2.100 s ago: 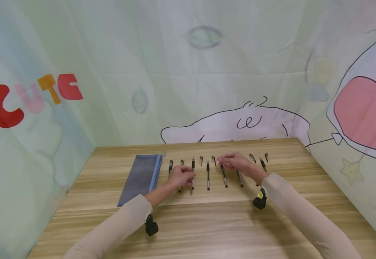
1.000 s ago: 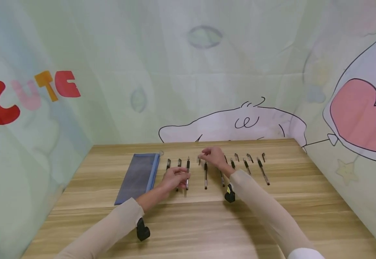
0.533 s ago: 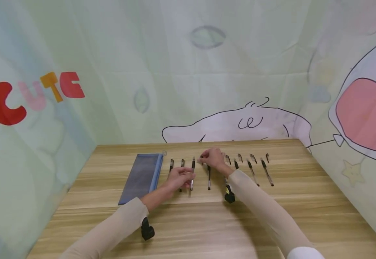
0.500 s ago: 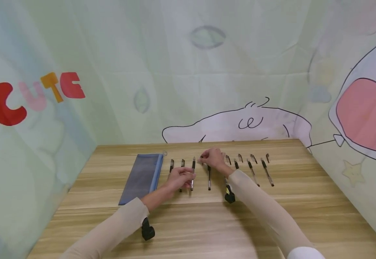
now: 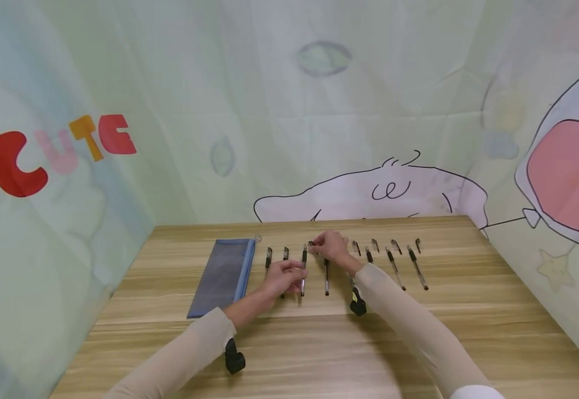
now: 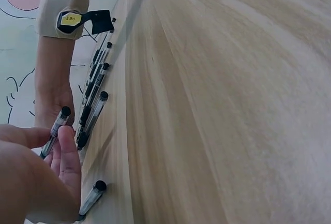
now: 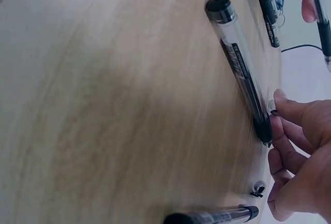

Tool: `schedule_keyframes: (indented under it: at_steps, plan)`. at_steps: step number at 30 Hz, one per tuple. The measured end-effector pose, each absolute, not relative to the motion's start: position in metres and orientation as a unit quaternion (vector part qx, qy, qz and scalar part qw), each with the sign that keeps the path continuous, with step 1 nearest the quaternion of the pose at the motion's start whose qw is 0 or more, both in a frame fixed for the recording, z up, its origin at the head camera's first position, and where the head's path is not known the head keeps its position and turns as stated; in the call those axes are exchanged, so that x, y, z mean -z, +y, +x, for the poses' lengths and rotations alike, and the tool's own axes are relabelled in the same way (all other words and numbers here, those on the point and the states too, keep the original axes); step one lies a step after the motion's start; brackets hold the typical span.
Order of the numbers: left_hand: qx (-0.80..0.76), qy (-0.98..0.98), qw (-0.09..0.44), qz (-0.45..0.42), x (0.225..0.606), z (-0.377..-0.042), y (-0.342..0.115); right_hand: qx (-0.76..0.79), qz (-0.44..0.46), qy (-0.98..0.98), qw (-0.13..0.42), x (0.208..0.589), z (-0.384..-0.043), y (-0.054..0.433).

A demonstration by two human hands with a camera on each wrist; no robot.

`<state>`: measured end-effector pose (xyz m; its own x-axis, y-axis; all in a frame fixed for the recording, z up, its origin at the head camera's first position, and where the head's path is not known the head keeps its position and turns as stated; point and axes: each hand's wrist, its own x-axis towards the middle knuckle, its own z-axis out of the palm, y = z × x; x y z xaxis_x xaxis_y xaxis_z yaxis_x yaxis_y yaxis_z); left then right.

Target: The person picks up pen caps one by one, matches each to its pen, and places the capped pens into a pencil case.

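Note:
My left hand point(image 5: 281, 279) holds an uncapped black gel pen point(image 5: 304, 256) between thumb and fingers, its tip pointing away from me. In the left wrist view the pen's end plug point(image 6: 65, 111) rises between thumb and finger. Just right of the pen tip, my right hand point(image 5: 332, 247) pinches a small clear-and-black pen cap point(image 7: 272, 106) between thumb and forefinger. Below the right hand lies another uncapped pen point(image 5: 326, 279), seen large in the right wrist view. Left of the held pen lie two capped pens, one point(image 5: 268, 257) nearer the pouch and one point(image 5: 286, 254) partly behind the left hand.
A blue mesh zip pouch point(image 5: 216, 277) lies on the left of the wooden table point(image 5: 319, 354). To the right are more uncapped pens point(image 5: 418, 267), with loose caps point(image 5: 395, 246) in a row behind them. A printed curtain stands at the table's back edge.
My right hand has moved left from the middle of the caps, picked up the leftmost loose cap and brought it close to the held pen's tip. The left hand keeps its pen nearly still.

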<state>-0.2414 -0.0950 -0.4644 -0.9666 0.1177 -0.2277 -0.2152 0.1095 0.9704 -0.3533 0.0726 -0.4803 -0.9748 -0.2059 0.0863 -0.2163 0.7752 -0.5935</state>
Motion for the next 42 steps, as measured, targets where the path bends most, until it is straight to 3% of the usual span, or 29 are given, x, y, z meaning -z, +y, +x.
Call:
schedule_keyframes:
  at_steps: [7,15,29,42]
  plan:
    - [-0.674,0.727,0.127,-0.039,0.466,-0.241,-0.092,-0.361,0.119,-0.925,0.006,0.478,-0.348,0.076]
    - [-0.682,0.717,0.144,-0.025,0.464,-0.241,-0.084,-0.474,0.086,-0.875,-0.047,0.460,-0.343,0.101]
    - [-0.701,0.693,0.169,-0.002,0.461,-0.244,-0.067,-0.522,0.055,-0.841,-0.131,0.439,-0.340,0.138]
    - [-0.693,0.700,0.173,0.013,0.460,-0.244,-0.052,-0.588,0.053,-0.788,-0.176,0.429,-0.341,0.147]
